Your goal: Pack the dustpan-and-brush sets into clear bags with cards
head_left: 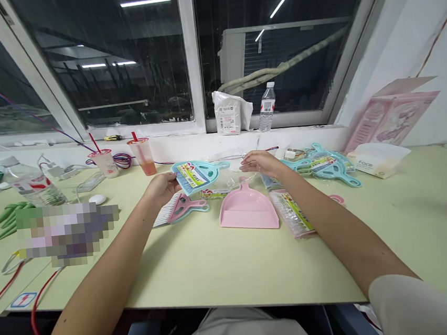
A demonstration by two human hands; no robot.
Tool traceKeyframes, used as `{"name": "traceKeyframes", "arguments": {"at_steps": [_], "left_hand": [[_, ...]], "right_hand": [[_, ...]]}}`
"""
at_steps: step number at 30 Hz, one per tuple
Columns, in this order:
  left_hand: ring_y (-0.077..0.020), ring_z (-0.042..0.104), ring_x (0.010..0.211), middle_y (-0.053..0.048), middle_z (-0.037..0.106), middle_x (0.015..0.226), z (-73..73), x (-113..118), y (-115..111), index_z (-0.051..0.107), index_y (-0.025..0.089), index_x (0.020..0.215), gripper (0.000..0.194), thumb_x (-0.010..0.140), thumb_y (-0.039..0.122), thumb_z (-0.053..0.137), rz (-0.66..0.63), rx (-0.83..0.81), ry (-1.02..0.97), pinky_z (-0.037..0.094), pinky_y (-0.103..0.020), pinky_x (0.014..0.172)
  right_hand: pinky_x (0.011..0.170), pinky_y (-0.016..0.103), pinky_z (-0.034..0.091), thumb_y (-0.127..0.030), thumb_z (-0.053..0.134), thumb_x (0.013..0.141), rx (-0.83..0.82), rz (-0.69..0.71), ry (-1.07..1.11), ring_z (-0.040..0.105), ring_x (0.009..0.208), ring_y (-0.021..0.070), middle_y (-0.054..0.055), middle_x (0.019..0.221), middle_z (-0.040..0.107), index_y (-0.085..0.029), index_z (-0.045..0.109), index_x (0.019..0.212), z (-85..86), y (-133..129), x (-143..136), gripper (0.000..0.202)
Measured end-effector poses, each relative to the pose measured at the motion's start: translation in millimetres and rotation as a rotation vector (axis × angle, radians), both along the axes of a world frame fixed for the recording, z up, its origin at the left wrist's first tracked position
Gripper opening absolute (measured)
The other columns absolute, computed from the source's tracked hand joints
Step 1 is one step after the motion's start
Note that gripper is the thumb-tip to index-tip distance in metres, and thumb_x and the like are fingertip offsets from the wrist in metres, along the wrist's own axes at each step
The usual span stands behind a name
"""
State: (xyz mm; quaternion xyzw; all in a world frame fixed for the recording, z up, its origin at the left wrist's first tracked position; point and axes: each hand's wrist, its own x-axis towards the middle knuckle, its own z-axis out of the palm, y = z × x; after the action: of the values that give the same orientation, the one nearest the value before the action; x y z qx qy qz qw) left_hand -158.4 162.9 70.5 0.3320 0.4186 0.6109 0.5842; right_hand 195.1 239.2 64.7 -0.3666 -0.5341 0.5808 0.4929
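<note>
My left hand [163, 189] is closed on the edge of a blue dustpan-and-brush set [200, 174] with a yellow-green label, raised over the table. Clear plastic film [234, 173] spreads between that set and my right hand [260, 163], whose fingers are bent around something I cannot make out. Below lies a pink dustpan [247, 207], its wide edge toward me. A pink and blue brush set [180, 208] with white bristles rests left of it. A wrapped pink set [293, 213] lies to its right, partly under my right forearm.
Several blue sets [328, 165] lie at the right, before a tissue pack [381, 158] and a pink box [394, 114]. Two drink cups [143, 157], a large bottle [31, 183] and cables stand or lie at the left. A small bottle [267, 108] stands on the sill.
</note>
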Motion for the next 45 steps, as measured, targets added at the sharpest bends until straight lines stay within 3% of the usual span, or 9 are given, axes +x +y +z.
{"name": "traceKeyframes", "arguments": {"at_steps": [5,12,18,22,25,29,35,41,45], "left_hand": [[-0.0265,0.076,0.089,-0.019,0.076,0.096,-0.6,7.6,-3.8,0.066,0.003,0.119,0.038,0.085,-0.001,0.049,-0.038,0.0,0.006,0.066,-0.034,0.076],[-0.0232,0.076,0.085,-0.021,0.075,0.095,-3.8,18.0,-7.3,0.066,0.0,0.111,0.031,0.089,-0.002,0.044,-0.066,-0.029,-0.01,0.065,-0.028,0.073],[-0.022,0.076,0.087,-0.019,0.075,0.096,-6.8,21.9,-8.1,0.065,0.0,0.117,0.035,0.09,-0.003,0.043,-0.1,-0.064,-0.062,0.065,-0.027,0.076],[-0.0212,0.076,0.084,-0.019,0.074,0.097,-3.0,30.5,-15.4,0.062,-0.002,0.12,0.035,0.093,-0.002,0.041,-0.115,-0.111,-0.046,0.064,-0.028,0.077],[-0.0192,0.074,0.081,-0.018,0.074,0.098,-4.2,36.8,-18.6,0.062,0.001,0.12,0.031,0.097,0.002,0.04,-0.146,-0.167,-0.049,0.063,-0.029,0.08],[-0.0185,0.073,0.081,-0.014,0.073,0.096,-12.2,39.3,-17.4,0.064,0.007,0.114,0.025,0.1,0.01,0.043,-0.168,-0.195,-0.032,0.063,-0.032,0.081],[-0.0297,0.073,0.09,-0.016,0.071,0.101,-13.8,38.0,-18.5,0.066,0.015,0.114,0.027,0.099,0.035,0.055,-0.329,-0.19,0.013,0.062,-0.05,0.082],[-0.025,0.073,0.094,-0.017,0.071,0.104,-12.3,42.5,-20.9,0.065,0.012,0.114,0.027,0.102,0.03,0.048,-0.273,-0.071,-0.086,0.062,-0.042,0.087],[-0.0282,0.074,0.09,-0.016,0.07,0.106,-14.5,41.5,-22.3,0.064,0.015,0.115,0.033,0.1,0.042,0.053,-0.334,-0.098,-0.017,0.062,-0.046,0.08]], "right_hand": [[0.084,0.04,0.063,0.0,0.066,0.081,0.046,0.031,-0.002,0.077,0.078,0.023,0.011,0.083,0.076,-0.014,0.067,0.078,5.1,-6.2,-4.1,0.014],[0.085,0.041,0.062,-0.004,0.063,0.082,-0.117,0.128,0.046,0.077,0.089,0.0267,0.013,0.086,0.077,-0.015,0.065,0.086,-0.9,-6.6,-13.0,0.012],[0.086,0.04,0.061,-0.006,0.061,0.081,-0.123,0.183,0.085,0.077,0.094,0.0248,0.01,0.09,0.078,-0.018,0.063,0.091,-3.7,-7.1,-13.5,0.016],[0.089,0.042,0.061,-0.005,0.059,0.081,-0.111,0.255,0.111,0.077,0.091,0.0241,0.009,0.09,0.078,-0.018,0.066,0.104,-4.3,-5.8,-13.8,0.027],[0.087,0.039,0.062,-0.004,0.058,0.082,-0.146,0.261,0.104,0.077,0.086,0.0226,0.01,0.09,0.078,-0.016,0.068,0.108,-6.8,-4.4,-16.7,0.03],[0.083,0.036,0.064,0.0,0.058,0.08,-0.185,0.201,0.104,0.076,0.079,0.0199,0.009,0.091,0.077,-0.014,0.071,0.099,-12.1,-2.6,-21.7,0.027],[0.064,0.029,0.062,-0.003,0.054,0.083,-0.226,0.141,0.132,0.072,0.068,0.0181,0.009,0.084,0.075,-0.011,0.071,0.094,-8.9,-5.3,-24.5,0.021],[0.064,0.032,0.061,-0.011,0.055,0.086,-0.241,0.141,0.151,0.072,0.073,0.0214,0.012,0.084,0.074,-0.012,0.07,0.095,-4.1,-9.2,-24.9,0.018],[0.066,0.033,0.06,-0.013,0.057,0.084,-0.256,0.158,0.159,0.072,0.075,0.0222,0.012,0.088,0.075,-0.012,0.071,0.097,-5.7,-6.8,-23.8,0.019]]}}
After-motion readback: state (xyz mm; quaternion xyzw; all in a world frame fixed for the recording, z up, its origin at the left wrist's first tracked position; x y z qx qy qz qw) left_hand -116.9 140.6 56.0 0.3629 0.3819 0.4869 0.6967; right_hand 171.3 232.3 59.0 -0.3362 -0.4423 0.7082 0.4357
